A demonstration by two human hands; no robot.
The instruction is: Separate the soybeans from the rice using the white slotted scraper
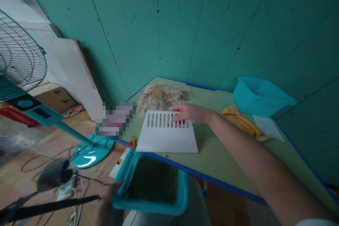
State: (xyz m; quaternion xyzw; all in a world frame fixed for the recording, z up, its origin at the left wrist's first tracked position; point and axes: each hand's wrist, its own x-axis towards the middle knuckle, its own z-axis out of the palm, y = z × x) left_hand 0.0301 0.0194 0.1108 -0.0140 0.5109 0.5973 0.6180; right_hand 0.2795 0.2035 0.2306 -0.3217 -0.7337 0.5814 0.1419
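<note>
My right hand (pixel 186 112) is closed on the upper right edge of a white slotted plate (pixel 168 139), with fingers showing through its slots. The plate slants over the table's front edge. Just behind it spreads a heap of yellow beans mixed with pale fine grains (pixel 165 95). Below the table edge, a turquoise plastic tray (pixel 183 194) rests over my lap, filled with small dark green beans (pixel 153 180). At its left rim my left hand (pixel 112 190) grips the tray, thumb on top; the other fingers are hidden underneath.
A pale green table (pixel 212 148) with blue edging stands against the green wall. On its right are a turquoise bin (pixel 259 95), an orange cloth (pixel 239 122) and a white paper (pixel 270 127). To the left stand a turquoise fan (pixel 39 109), cables and a dark metal cup-shaped object (pixel 53 174).
</note>
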